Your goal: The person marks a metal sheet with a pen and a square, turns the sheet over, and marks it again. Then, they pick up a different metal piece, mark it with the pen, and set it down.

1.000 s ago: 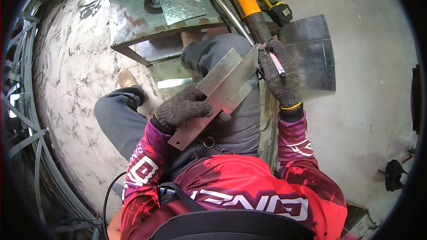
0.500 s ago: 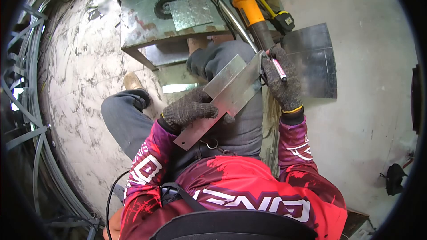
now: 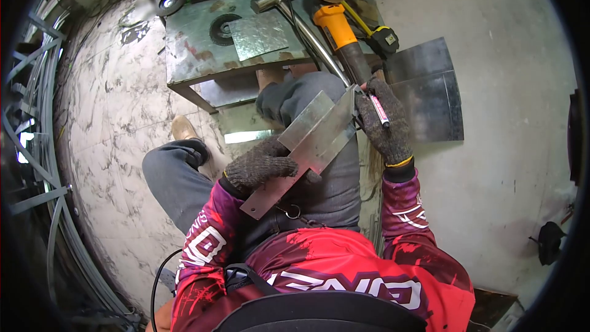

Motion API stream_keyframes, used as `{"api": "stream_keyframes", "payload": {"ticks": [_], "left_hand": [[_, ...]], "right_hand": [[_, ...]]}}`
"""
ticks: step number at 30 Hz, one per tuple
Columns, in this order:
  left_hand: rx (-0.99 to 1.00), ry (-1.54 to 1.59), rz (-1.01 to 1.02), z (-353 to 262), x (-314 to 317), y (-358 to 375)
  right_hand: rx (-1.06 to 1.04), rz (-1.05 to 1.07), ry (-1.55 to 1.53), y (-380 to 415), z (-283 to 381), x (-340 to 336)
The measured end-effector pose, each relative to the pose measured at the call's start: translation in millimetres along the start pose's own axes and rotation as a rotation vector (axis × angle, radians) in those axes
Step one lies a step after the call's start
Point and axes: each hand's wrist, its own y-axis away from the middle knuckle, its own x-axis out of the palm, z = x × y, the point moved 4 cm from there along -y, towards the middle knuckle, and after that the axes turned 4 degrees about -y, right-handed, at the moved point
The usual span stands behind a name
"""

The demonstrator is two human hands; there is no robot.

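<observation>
Metal strip (image 3: 306,155) aslant on plate (image 3: 305,122), marker (image 3: 378,109) alongside

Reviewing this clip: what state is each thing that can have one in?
Left hand: gloved, holding the metal workpiece
Right hand: gloved, holding the marker
Metal workpiece: slanted
Marker: cap unclear
Grinder: lying down, power unclear
Tape measure: apparently partly extended
Hammer: lying down
</observation>
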Motion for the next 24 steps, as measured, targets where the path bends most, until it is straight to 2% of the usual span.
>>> {"api": "stream_keyframes", "payload": {"ticks": [9, 12, 14, 15, 20, 22, 24], "left_hand": [[0.002, -0.020, 0.047, 14.8, -9.4, -5.7], [0.014, -0.109, 0.045, 14.3, -9.3, -6.3], [0.062, 0.012, 0.037, 7.2, -3.4, -4.9], [0.039, -0.013, 0.020, 3.8, -3.9, -3.0], [0.013, -0.047, 0.015, 6.6, -8.1, -4.1], [0.010, -0.136, 0.067, 7.0, -9.6, -4.2], [0.021, -0.122, 0.035, 0.4, -3.8, -0.7]], "right_hand": [[0.090, 0.027, -0.050, 1.9, -16.6, 5.8], [0.063, 0.025, -0.069, 0.7, -15.9, 7.0], [-0.099, -0.025, 0.018, -0.6, -4.8, 3.3], [-0.034, 0.009, -0.029, -1.3, -4.4, 4.1], [-0.034, 0.018, 0.052, -0.9, -5.8, 3.4], [0.052, 0.040, -0.021, -1.0, -9.1, 5.9], [0.011, 0.030, 0.012, -1.2, -9.3, 5.5]]}}
